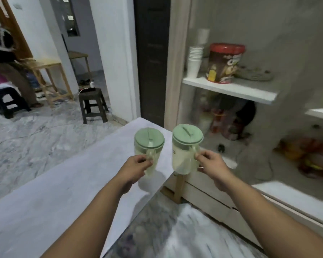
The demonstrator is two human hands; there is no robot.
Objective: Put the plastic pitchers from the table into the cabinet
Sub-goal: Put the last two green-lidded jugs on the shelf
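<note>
So the person has one pitcher in each hand. The left hand [138,165] has its fingers curled round the handle of a pale green see-through plastic pitcher with a round green lid [149,149], and that grip looks fully closed on the handle. This one hangs over the far right corner of the white cloth-covered worktop [54,183], and it throws a shadow on the cloth just under it, so it looks lifted rather than standing.

The right hand [211,167] does the same with a second matching green-lidded plastic pitcher [186,151], fingers wrapped tight on its handle. That pitcher is past the worktop edge, in the gap between the worktop and the open pale wood cabinet [177,71], tilted a bit to the left at the bottom.

Inside the cabinet, the white upper shelf [231,88] carries a stack of white paper cups [194,60] and, just beside it, a brown round tub with a red lid [225,63]. The lower compartment holds some blurry packets, can't tell what they are. Off to the left, a dark plastic stool [92,105] stands on the marble floor.
</note>
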